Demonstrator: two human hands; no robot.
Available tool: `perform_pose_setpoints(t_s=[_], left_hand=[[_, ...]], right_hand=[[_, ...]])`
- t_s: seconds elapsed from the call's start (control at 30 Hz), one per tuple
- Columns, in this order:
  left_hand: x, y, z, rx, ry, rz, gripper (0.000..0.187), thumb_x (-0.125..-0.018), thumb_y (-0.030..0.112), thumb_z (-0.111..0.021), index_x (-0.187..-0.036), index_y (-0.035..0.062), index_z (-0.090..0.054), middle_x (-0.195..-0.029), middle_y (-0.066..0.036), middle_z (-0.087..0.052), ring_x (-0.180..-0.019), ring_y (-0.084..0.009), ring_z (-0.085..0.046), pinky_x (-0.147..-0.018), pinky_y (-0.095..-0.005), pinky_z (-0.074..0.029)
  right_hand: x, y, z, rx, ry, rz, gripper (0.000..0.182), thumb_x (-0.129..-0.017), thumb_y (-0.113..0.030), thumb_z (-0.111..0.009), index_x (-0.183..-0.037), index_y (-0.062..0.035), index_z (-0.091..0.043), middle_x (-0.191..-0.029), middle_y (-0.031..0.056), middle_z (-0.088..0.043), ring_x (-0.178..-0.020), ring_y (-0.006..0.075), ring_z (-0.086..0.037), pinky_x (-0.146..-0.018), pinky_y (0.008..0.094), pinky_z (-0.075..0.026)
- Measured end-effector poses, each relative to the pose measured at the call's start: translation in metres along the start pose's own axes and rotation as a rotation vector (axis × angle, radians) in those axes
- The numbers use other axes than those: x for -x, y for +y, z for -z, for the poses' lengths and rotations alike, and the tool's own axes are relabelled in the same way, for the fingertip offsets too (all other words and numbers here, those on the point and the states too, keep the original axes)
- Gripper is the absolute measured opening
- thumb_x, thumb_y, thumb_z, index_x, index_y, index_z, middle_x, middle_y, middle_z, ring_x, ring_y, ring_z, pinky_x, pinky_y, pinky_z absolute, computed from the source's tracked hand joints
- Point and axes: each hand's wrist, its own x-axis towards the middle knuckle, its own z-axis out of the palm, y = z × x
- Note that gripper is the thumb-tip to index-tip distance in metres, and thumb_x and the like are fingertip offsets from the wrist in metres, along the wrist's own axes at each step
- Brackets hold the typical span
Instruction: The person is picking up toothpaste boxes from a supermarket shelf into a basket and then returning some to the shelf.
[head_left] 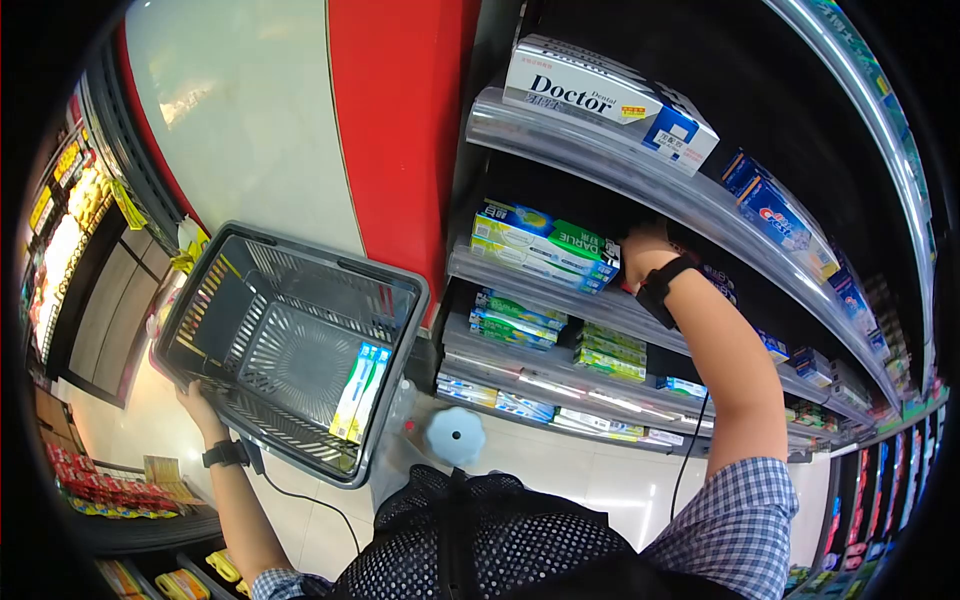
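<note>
My left hand (203, 408) is closed on the near left rim of a grey shopping basket (290, 270). Two toothbrush packs (360, 392) in blue, white and yellow-green lie inside, at the basket's right side. My right hand (648, 250) reaches into the second shelf, just right of stacked green and yellow Darlie boxes (545, 245). Its fingers are hidden in the dark of the shelf, so whether they hold something does not show. Black bands are on both wrists.
White Doctor boxes (610, 100) stand on the shelf above, with blue Crest boxes (785, 225) to the right. Lower shelves hold more toothpaste (515, 320). A light-blue round object (455, 436) is near the floor. Black cables hang by both arms. A red and white wall (390, 130) rises behind.
</note>
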Motion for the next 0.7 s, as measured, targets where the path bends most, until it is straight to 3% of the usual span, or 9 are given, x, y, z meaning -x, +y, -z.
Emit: perform_pose_setpoints(t_s=[0.07, 0.23, 0.33, 0.4, 0.5, 0.57, 0.63, 0.67, 0.7], left_hand=[[0.008, 0.011, -0.005, -0.010, 0.018, 0.011, 0.044, -0.084, 0.008, -0.045, -0.127, -0.0015, -0.041, -0.108, -0.009, -0.052, -0.093, -0.0185, -0.051, -0.085, -0.0309, -0.042], [0.000, -0.003, 0.000, -0.042, 0.054, 0.018, 0.038, -0.083, 0.011, -0.046, -0.120, 0.0014, -0.046, -0.105, -0.009, -0.053, -0.091, -0.0190, -0.054, -0.081, -0.0320, -0.047], [0.006, 0.007, -0.009, 0.044, 0.045, 0.020, 0.036, -0.084, 0.012, -0.045, -0.118, 0.0011, -0.045, -0.100, -0.009, -0.055, -0.088, -0.0196, -0.056, -0.078, -0.0324, -0.048], [0.004, 0.006, -0.011, 0.047, 0.046, 0.040, 0.036, -0.084, 0.012, -0.045, -0.118, 0.0008, -0.045, -0.101, -0.009, -0.055, -0.087, -0.0196, -0.056, -0.078, -0.0324, -0.048], [0.005, 0.006, -0.007, 0.042, 0.061, 0.056, 0.038, -0.084, 0.011, -0.045, -0.120, 0.0001, -0.044, -0.103, -0.010, -0.054, -0.089, -0.0197, -0.055, -0.078, -0.0327, -0.047], [0.004, 0.003, -0.008, 0.055, 0.072, 0.045, 0.042, -0.084, 0.011, -0.045, -0.124, -0.0006, -0.042, -0.106, -0.010, -0.053, -0.092, -0.0197, -0.054, -0.080, -0.0331, -0.046], [0.001, -0.001, -0.003, 0.060, 0.044, 0.052, 0.045, -0.083, 0.010, -0.044, -0.127, -0.0008, -0.040, -0.108, -0.011, -0.052, -0.095, -0.0203, -0.053, -0.083, -0.0332, -0.045], [-0.001, -0.003, 0.000, 0.036, 0.015, 0.035, 0.046, -0.083, 0.009, -0.044, -0.127, -0.0008, -0.039, -0.111, -0.011, -0.051, -0.097, -0.0207, -0.053, -0.084, -0.0334, -0.045], [-0.003, -0.003, 0.001, 0.012, -0.016, 0.019, 0.047, -0.083, 0.009, -0.044, -0.128, -0.0009, -0.039, -0.113, -0.012, -0.051, -0.098, -0.0212, -0.053, -0.085, -0.0335, -0.044]], right_hand=[[-0.009, -0.010, -0.008, 0.064, 0.053, -0.075, 0.058, -0.054, -0.025, -0.079, -0.110, -0.0137, -0.068, -0.116, 0.0117, -0.063, -0.115, 0.0289, -0.055, -0.094, 0.0487, -0.042], [-0.033, -0.005, -0.022, -0.151, -0.170, -0.198, 0.049, -0.060, -0.020, -0.076, -0.109, -0.0150, -0.070, -0.116, 0.0105, -0.065, -0.114, 0.0304, -0.057, -0.091, 0.0516, -0.043], [-0.022, -0.012, -0.026, -0.099, -0.155, -0.168, 0.042, -0.062, -0.022, -0.077, -0.103, -0.0151, -0.072, -0.110, 0.0101, -0.067, -0.108, 0.0311, -0.061, -0.085, 0.0531, -0.044], [0.008, -0.016, -0.006, 0.098, -0.213, -0.035, 0.040, -0.075, -0.029, -0.072, -0.113, -0.0170, -0.068, -0.119, 0.0088, -0.064, -0.110, 0.0288, -0.059, -0.084, 0.0484, -0.044], [0.025, -0.011, 0.003, 0.088, -0.170, 0.061, 0.040, -0.072, -0.026, -0.075, -0.111, -0.0160, -0.069, -0.116, 0.0095, -0.065, -0.110, 0.0288, -0.059, -0.084, 0.0470, -0.043], [0.027, -0.007, 0.008, 0.055, -0.220, 0.072, 0.045, -0.066, -0.024, -0.077, -0.109, -0.0136, -0.069, -0.118, 0.0098, -0.063, -0.115, 0.0293, -0.055, -0.091, 0.0500, -0.040], [0.030, 0.000, 0.004, -0.085, -0.122, 0.144, 0.051, -0.059, -0.025, -0.078, -0.108, -0.0113, -0.069, -0.123, 0.0110, -0.059, -0.121, 0.0295, -0.050, -0.097, 0.0549, -0.036], [0.036, 0.004, 0.007, -0.129, -0.082, 0.165, 0.056, -0.055, -0.030, -0.078, -0.106, -0.0092, -0.069, -0.124, 0.0117, -0.056, -0.124, 0.0298, -0.046, -0.101, 0.0602, -0.031], [0.037, 0.010, 0.005, -0.183, -0.030, 0.198, 0.064, -0.052, -0.037, -0.079, -0.107, -0.0068, -0.067, -0.125, 0.0123, -0.055, -0.123, 0.0313, -0.045, -0.103, 0.0594, -0.030]])
